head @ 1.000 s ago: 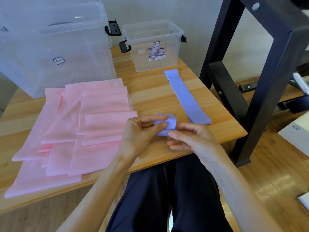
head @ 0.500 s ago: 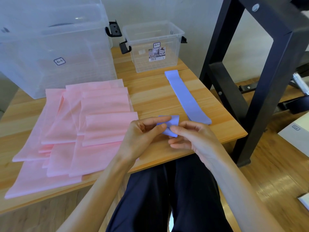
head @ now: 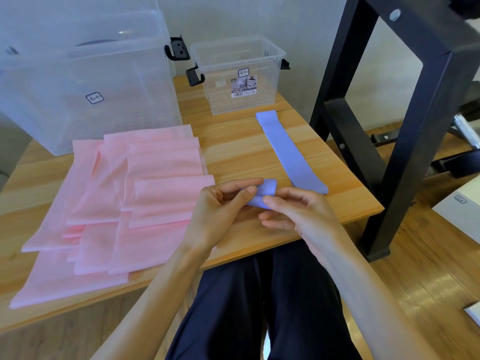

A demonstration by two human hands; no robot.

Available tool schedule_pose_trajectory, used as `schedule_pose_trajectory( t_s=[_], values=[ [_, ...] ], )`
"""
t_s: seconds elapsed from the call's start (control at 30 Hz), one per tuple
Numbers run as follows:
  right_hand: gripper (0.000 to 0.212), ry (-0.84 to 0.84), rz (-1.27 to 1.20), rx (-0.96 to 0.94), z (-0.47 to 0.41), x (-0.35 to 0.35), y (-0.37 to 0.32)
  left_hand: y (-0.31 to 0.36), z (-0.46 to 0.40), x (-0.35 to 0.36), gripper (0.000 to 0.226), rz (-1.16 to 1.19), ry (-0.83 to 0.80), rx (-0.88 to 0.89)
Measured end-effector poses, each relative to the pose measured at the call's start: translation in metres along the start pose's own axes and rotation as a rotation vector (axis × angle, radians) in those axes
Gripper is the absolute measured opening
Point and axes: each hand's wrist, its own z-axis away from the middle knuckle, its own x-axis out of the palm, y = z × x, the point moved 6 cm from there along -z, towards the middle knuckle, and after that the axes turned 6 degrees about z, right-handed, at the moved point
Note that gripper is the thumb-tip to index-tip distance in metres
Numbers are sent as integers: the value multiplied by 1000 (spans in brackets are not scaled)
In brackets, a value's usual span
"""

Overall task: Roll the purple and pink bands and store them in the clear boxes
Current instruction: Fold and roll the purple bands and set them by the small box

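A small purple band (head: 262,194), partly rolled, is held above the table's front edge between both hands. My left hand (head: 220,211) pinches its left side with thumb and fingertips. My right hand (head: 296,211) pinches its right side. A second purple band (head: 288,152) lies flat and stretched out on the wooden table (head: 241,152) to the right. Several pink bands (head: 124,198) lie spread in overlapping layers on the left half. A small clear box (head: 239,79) stands open at the back, and a large clear box (head: 85,87) stands at the back left.
A black metal frame (head: 405,120) stands close against the table's right edge. The table's front edge runs just above my lap. A white box (head: 459,206) lies on the wooden floor at the far right.
The small purple band has turned further between my fingers and looks more tightly folded. Both hands stay in nearly the same place.
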Motion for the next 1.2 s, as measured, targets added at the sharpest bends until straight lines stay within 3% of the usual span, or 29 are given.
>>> schedule_pose_trajectory(
  t_s=[0.5,0.63,0.97,1.2],
  values=[
    [18,-6,49,37,-1,-1,1,-3,-4,-1,26,-45,-67,18],
    [26,-47,49,-43,-1,1,-2,-5,-5,-3,24,-29,-36,5],
    [16,-85,80,22,-3,3,-2,-5,-9,-11,29,-45,8,-54],
    [30,-160,134,36,-4,6,-3,-7,-8,-15,23,-12,73,-73]
  ],
)
